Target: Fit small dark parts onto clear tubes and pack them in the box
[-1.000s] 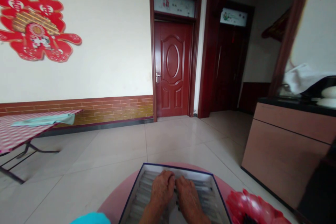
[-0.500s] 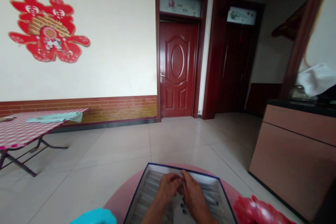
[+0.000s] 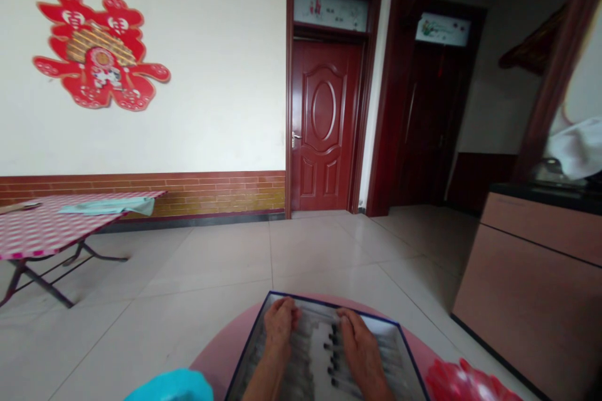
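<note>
A shallow blue-rimmed box (image 3: 263, 316) lies on a round pink table (image 3: 221, 354) at the bottom of the view, filled with rows of grey pens with dark caps (image 3: 336, 366). My left hand (image 3: 279, 322) rests on the pens near the box's far left, fingers curled down onto them. Further right, my right hand (image 3: 357, 341) lies over the pens with its fingers bent. Whether either hand grips a pen is hidden under the fingers.
A red glossy dish (image 3: 465, 382) sits on the table's right, a turquoise object (image 3: 172, 386) at its left. A pink-brown cabinet (image 3: 536, 288) stands right, a folding table with a checked cloth (image 3: 51, 229) left. Tiled floor leads to a red door (image 3: 324, 128).
My two hands, close together in the box's middle, have moved apart, the left toward the far left corner. The view has shifted rightward slightly.
</note>
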### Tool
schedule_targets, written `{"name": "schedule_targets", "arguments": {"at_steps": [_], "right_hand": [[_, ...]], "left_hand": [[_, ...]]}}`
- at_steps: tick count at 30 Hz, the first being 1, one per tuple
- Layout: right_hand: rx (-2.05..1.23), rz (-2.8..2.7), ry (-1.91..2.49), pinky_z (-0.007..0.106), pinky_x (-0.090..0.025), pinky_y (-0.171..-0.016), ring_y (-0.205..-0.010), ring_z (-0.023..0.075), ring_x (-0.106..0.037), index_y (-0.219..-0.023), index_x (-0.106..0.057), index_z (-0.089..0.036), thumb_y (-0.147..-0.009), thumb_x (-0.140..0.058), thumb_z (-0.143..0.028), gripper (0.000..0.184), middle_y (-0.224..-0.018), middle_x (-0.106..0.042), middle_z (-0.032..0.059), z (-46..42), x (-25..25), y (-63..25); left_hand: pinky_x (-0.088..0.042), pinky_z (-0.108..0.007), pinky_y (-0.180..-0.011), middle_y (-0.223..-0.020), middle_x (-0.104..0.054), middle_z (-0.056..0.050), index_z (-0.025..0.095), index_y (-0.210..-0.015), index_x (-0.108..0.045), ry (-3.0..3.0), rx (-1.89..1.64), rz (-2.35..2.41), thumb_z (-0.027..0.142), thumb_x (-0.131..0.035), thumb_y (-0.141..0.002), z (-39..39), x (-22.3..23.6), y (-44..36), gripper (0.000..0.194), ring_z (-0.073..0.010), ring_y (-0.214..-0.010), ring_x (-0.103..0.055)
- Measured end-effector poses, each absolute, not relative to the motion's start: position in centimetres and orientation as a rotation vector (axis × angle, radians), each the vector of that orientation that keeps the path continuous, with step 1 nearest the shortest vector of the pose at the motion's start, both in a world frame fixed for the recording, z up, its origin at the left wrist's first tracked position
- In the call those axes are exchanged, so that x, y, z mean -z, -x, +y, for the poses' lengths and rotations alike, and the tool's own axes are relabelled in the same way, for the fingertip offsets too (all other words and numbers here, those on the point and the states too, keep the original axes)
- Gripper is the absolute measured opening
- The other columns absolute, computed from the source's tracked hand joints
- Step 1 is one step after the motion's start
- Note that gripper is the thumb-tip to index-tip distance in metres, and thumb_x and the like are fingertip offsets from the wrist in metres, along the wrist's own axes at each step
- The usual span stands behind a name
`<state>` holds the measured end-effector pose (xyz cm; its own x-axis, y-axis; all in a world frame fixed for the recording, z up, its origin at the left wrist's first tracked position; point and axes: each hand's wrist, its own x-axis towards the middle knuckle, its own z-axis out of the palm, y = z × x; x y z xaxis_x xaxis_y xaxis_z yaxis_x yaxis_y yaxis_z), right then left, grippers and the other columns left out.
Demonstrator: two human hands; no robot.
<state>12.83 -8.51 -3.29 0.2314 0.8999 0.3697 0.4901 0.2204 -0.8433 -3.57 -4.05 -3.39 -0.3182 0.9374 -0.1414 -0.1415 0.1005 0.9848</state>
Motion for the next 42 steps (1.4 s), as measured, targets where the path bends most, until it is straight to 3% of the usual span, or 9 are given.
{"name": "schedule_targets", "arguments": {"at_steps": [4, 7, 11, 15, 20, 29, 33, 37, 42], "right_hand": [[-0.891, -0.999, 1.307, 0.028, -0.049, -0.064, -0.072, 0.0169, -0.061, -0.089, -0.061, -0.022, -0.072, -0.052, -0.048, 0.033, -0.077, -0.067, 0.0011, -8.1, 3.6, -12.5], [-1.027, -0.776, 1.206, 0.026, -0.048, -0.061, -0.067, 0.0144, -0.060, -0.082, -0.061, -0.021, -0.065, -0.061, -0.050, 0.034, -0.072, -0.066, 0.0002, -8.1, 3.7, -12.4], [-1.091, -0.715, 1.152, 0.023, -0.047, -0.057, -0.062, 0.0123, -0.058, -0.075, -0.063, -0.020, -0.059, -0.067, -0.050, 0.034, -0.069, -0.065, -0.0005, -8.3, 3.5, -12.4], [-1.149, -0.807, 1.152, 0.022, -0.046, -0.054, -0.059, 0.0117, -0.057, -0.072, -0.064, -0.019, -0.061, -0.066, -0.051, 0.034, -0.066, -0.065, 0.0004, -8.7, 3.2, -11.8], [-1.227, -0.839, 1.099, 0.022, -0.045, -0.054, -0.060, 0.0121, -0.057, -0.077, -0.065, -0.018, -0.063, -0.063, -0.054, 0.038, -0.068, -0.065, 0.0011, -9.0, 2.9, -11.4], [-1.197, -0.856, 1.143, 0.020, -0.041, -0.051, -0.051, 0.0082, -0.051, -0.067, -0.062, -0.017, -0.063, -0.064, -0.052, 0.035, -0.056, -0.057, -0.0030, -8.7, 3.6, -11.6], [-1.230, -0.840, 1.068, 0.022, -0.045, -0.060, -0.064, 0.0110, -0.058, -0.078, -0.064, -0.019, -0.064, -0.065, -0.048, 0.032, -0.071, -0.064, 0.0000, -8.6, 3.7, -11.7], [-1.293, -0.788, 1.051, 0.024, -0.046, -0.062, -0.075, 0.0145, -0.061, -0.095, -0.062, -0.022, -0.061, -0.067, -0.048, 0.043, -0.090, -0.067, 0.0027, -8.5, 3.8, -11.8], [-1.169, -0.908, 1.214, 0.022, -0.043, -0.055, -0.063, 0.0125, -0.058, -0.079, -0.064, -0.019, -0.068, -0.057, -0.056, 0.039, -0.070, -0.065, 0.0015, -8.7, 3.7, -11.8]], "left_hand": [[-0.045, -0.033, -0.067, -0.068, -0.061, -0.004, 0.017, -0.073, -0.060, -1.064, -1.458, 1.505, 0.029, -0.050, -0.069, -4.9, 2.6, 3.5, 0.017, -0.0213, -0.073, -0.059], [-0.035, -0.041, -0.088, -0.089, -0.063, -0.008, 0.018, -0.082, -0.063, -1.715, -1.562, 1.672, 0.022, -0.050, -0.071, -6.1, 1.8, 2.9, 0.018, -0.0256, -0.096, -0.052], [-0.026, -0.049, -0.094, -0.110, -0.057, -0.009, 0.020, -0.094, -0.062, -2.333, -1.516, 1.855, 0.017, -0.049, -0.076, -7.2, 1.6, 1.6, 0.023, -0.0290, -0.112, -0.040], [-0.028, -0.045, -0.092, -0.100, -0.059, -0.006, 0.022, -0.099, -0.059, -2.544, -1.335, 1.700, 0.017, -0.046, -0.080, -7.6, 2.3, 0.8, 0.024, -0.0234, -0.098, -0.048], [-0.036, -0.033, -0.073, -0.085, -0.057, -0.004, 0.022, -0.097, -0.058, -2.639, -1.177, 1.603, 0.018, -0.042, -0.084, -7.9, 2.6, 0.4, 0.021, -0.0194, -0.080, -0.050], [-0.032, -0.032, -0.067, -0.075, -0.054, -0.002, 0.025, -0.087, -0.060, -2.674, -1.186, 1.762, 0.028, -0.049, -0.084, -8.1, 1.9, 0.4, 0.012, -0.0183, -0.072, -0.048], [-0.032, -0.031, -0.067, -0.073, -0.055, -0.002, 0.025, -0.085, -0.061, -2.671, -1.165, 1.788, 0.028, -0.048, -0.085, -8.1, 2.0, 0.4, 0.013, -0.0181, -0.070, -0.048], [-0.031, -0.031, -0.066, -0.073, -0.055, -0.002, 0.024, -0.083, -0.061, -2.654, -1.163, 1.827, 0.028, -0.048, -0.085, -8.0, 2.2, 0.4, 0.014, -0.0179, -0.070, -0.049], [-0.032, -0.032, -0.068, -0.076, -0.056, -0.003, 0.024, -0.088, -0.062, -2.658, -1.162, 1.811, 0.028, -0.046, -0.086, -8.2, 2.3, 0.5, 0.017, -0.0181, -0.072, -0.049]]}}
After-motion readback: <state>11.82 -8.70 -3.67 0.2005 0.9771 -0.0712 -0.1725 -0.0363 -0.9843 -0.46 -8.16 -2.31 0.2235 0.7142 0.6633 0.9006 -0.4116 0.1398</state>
